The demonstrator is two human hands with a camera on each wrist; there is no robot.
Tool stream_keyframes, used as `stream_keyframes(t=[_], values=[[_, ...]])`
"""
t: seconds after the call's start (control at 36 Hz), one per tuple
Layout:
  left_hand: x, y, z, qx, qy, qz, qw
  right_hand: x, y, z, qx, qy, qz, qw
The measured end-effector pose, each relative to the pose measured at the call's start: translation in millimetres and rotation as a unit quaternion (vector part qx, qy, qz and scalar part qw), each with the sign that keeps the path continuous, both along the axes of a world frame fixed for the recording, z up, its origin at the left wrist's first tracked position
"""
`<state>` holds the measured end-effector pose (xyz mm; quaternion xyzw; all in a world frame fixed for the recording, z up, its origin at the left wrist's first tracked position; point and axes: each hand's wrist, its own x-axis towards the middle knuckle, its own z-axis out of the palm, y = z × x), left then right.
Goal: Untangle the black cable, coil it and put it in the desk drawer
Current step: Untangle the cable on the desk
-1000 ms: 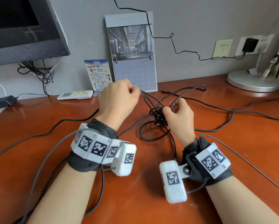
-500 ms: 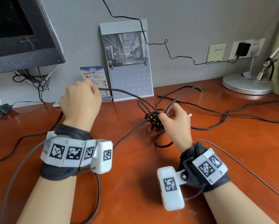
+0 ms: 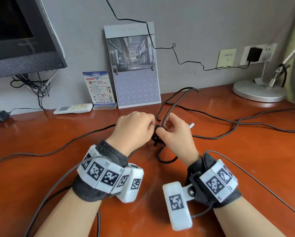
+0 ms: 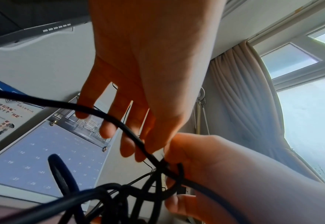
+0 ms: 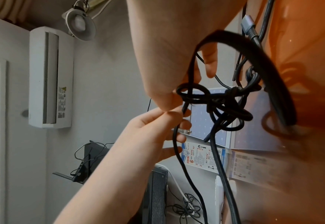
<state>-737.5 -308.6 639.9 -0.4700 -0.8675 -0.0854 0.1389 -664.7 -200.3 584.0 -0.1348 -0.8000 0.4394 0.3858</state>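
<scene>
I have both hands meeting over the middle of the glossy red-brown bench [image 3: 40, 168]. My left hand [image 3: 134, 129] has its fingers [image 4: 127, 145] curled, thumb and forefinger nipping one strand of the black cable [image 3: 211, 117] right at the knot [image 5: 217, 103]. My right hand [image 3: 175, 134] pinches the same knot from the other side, thumb tip pressed against a small round loop. The cable is thin, matte and round in section; its tangle hangs between my hands just above the wood, while long slack runs snake away left and right across the bench. A silvery metal plug [image 3: 192, 125] pokes out beside my right hand. A calendar [image 3: 134, 69] leans upright against the grey wall behind.
</scene>
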Motion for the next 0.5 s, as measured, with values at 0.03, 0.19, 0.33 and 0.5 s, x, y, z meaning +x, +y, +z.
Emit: stream_keyframes(t=[0.03,0.19,0.33,0.5], values=[[0.8,-0.1,0.2,0.005,0.002,0.001,1.0,-0.2,-0.1,-0.3,0.004,-0.001,-0.003,1.0],[0.6,1.2,-1.3,0.023,0.009,-0.005,1.0,-1.2,2.0,-2.2,0.009,0.002,-0.022,1.0],[3.4,1.0,0.0,0.057,0.03,0.011,0.998,-1.6,3.0,-2.6,0.015,0.013,-0.039,0.999],[-0.9,-1.9,5.0,0.095,0.044,0.059,0.993,-0.3,5.7,-2.1,-0.002,0.029,-0.093,0.995]])
